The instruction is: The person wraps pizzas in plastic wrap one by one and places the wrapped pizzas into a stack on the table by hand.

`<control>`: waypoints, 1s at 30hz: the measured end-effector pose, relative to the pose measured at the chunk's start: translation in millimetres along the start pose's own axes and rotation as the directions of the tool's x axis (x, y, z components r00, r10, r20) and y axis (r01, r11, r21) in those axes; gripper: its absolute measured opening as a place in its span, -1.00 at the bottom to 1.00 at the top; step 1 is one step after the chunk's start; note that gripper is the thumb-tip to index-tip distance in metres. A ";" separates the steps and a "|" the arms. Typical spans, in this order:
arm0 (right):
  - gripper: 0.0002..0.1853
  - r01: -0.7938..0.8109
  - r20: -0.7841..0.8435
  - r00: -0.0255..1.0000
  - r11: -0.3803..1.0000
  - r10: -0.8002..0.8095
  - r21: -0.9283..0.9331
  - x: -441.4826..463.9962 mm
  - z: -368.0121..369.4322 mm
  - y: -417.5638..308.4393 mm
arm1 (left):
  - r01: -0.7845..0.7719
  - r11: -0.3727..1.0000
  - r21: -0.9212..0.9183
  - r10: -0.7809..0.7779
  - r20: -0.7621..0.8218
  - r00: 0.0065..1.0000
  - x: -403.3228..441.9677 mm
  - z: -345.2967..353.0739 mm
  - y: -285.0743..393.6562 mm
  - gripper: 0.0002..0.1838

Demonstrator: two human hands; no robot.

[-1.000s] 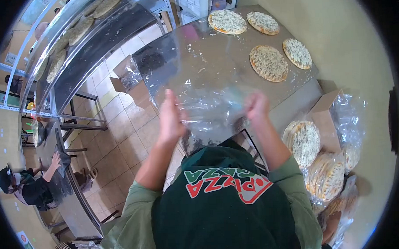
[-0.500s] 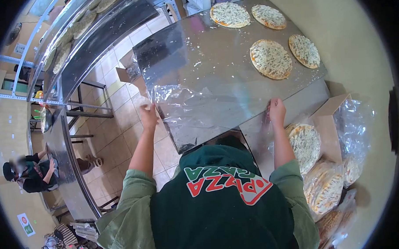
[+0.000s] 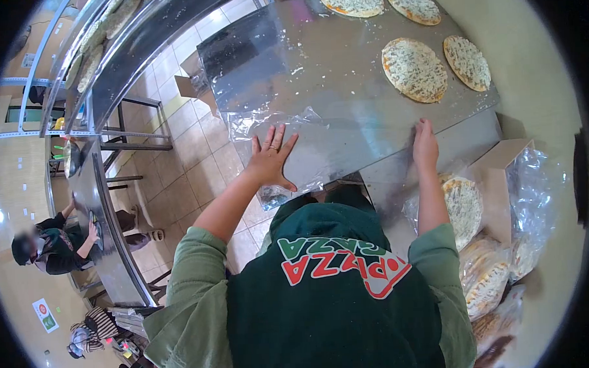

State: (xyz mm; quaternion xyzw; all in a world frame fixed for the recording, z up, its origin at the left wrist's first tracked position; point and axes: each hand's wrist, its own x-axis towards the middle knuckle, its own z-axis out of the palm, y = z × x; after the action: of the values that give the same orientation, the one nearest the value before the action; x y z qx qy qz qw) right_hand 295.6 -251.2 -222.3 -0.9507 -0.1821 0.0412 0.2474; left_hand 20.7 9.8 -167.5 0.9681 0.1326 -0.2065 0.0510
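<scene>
My left hand [image 3: 273, 157] lies spread, fingers apart, on a clear plastic bag [image 3: 308, 115] along the near edge of the metal table [image 3: 343, 78]. The plastic is crinkled at the left and smoother towards the right. My right hand [image 3: 426, 145] rests by the table's near right edge, fingers stretched out, with nothing visible in it; whether it touches the plastic I cannot tell. Beyond my hands lie several flat pizzas with white shredded topping, the closest a large round pizza [image 3: 414, 70].
At my right are a topped pizza in plastic [image 3: 463, 207], an open cardboard box [image 3: 493, 193] and stacked bagged pizzas [image 3: 486, 281]. Dough bases lie on a rack [image 3: 101, 45] at upper left. A co-worker [image 3: 56, 244] stands at a long counter [image 3: 118, 235] on the left.
My left hand has let go of the plastic's left edge and moved right, flattening onto it. My right hand has gone from closed to stretched out. The plastic lies flatter.
</scene>
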 end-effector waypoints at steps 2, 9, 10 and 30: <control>-0.64 -0.059 0.012 0.998 0.993 0.061 -0.100 -2.0 -6.0 -8.1 | -0.012 0.997 -0.078 0.005 -0.090 0.996 0.9 5.0 -5.4 0.17; -0.40 0.197 -0.267 0.890 0.838 -0.370 -0.508 -29.2 -37.9 -54.6 | -0.119 0.932 -0.343 -0.019 -0.373 0.928 31.1 33.2 -42.0 -0.16; -0.43 0.329 -0.173 0.881 0.833 -0.440 -0.445 -32.7 -27.7 -57.3 | -0.098 0.952 -0.291 -0.044 -0.443 0.896 33.0 26.5 -39.4 -0.21; -0.42 -0.286 0.445 0.608 -0.342 0.658 0.895 119.0 16.7 7.9 | -0.099 0.569 -0.816 -0.430 -0.398 0.810 18.2 -10.8 -1.7 -0.81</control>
State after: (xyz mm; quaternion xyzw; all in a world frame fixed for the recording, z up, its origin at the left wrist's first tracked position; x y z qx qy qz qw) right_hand 406.1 -206.4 -239.3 -0.4393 0.3619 0.1294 0.8120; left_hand 40.5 17.4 -165.3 0.8337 0.3152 0.1649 0.4224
